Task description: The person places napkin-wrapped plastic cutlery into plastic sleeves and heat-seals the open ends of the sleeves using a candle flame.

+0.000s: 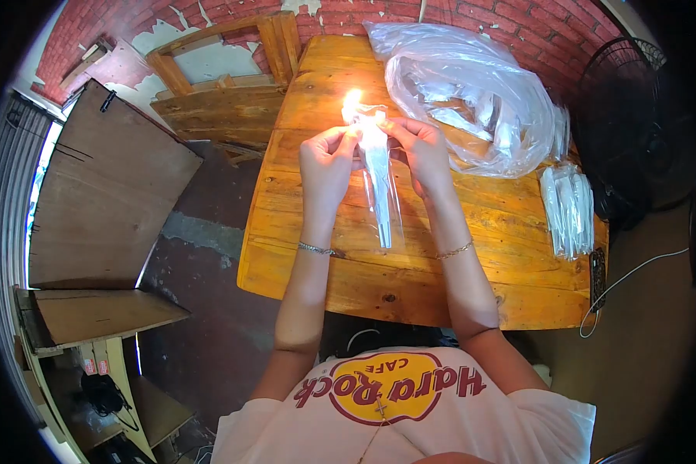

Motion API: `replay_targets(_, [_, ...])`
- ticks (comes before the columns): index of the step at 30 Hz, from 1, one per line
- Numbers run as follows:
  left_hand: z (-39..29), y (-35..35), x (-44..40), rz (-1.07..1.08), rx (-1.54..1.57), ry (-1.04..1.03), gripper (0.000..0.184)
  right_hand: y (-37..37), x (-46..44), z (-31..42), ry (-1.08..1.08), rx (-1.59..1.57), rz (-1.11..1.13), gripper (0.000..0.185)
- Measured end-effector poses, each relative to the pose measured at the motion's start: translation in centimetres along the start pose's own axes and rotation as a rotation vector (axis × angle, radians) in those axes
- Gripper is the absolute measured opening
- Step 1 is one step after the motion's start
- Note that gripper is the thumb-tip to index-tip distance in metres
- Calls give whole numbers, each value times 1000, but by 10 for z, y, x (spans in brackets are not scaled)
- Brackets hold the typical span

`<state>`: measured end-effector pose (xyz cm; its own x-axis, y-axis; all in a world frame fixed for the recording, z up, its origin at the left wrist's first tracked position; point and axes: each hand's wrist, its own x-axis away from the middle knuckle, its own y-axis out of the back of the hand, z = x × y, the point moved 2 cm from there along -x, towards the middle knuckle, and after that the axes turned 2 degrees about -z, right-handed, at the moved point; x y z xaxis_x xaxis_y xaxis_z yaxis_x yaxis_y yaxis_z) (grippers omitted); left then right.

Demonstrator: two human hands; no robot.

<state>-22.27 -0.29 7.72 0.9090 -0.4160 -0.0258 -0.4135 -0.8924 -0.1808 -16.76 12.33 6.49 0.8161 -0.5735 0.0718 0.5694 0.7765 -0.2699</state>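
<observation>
A long narrow clear plastic sleeve with white and silvery pieces inside hangs between my hands above the wooden table. Its top end is pinched in my right hand, fingers closed. My left hand is closed at the same end, beside a bright flame. The glare hides what the left fingertips hold, and the flame's source cannot be made out.
A large clear plastic bag with white packets lies at the table's back right. Below it is a stack of filled sleeves, near a black remote. A dark fan stands at right, and a white cable hangs there.
</observation>
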Motion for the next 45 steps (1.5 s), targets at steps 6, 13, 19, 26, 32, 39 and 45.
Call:
replay_targets(6, [4, -8, -4, 17, -13, -5, 17, 8, 1, 2, 31, -3, -13, 16])
replay_targets(13, [2, -25, 8, 73, 55, -1, 20, 21, 20, 18, 81, 33, -98, 17])
replay_targets(19, [-7, -37, 31, 131, 68, -16, 21, 33, 48, 31, 150, 24, -116, 16])
replay_targets(26, [-36, -46, 69, 138, 89, -119, 18, 34, 88, 58, 316, 13, -114, 10])
replay_targets(32, [-48, -48, 87, 142, 6, -274, 16, 32, 110, 70, 442, 0, -133, 7])
replay_targets(39, [-55, -48, 101, 159, -44, -311, 16, 33, 124, 75, 475, -46, -106, 8])
replay_targets(45, [-51, -57, 112, 318, 159, -106, 17, 36, 128, 79, 446, -70, -132, 8])
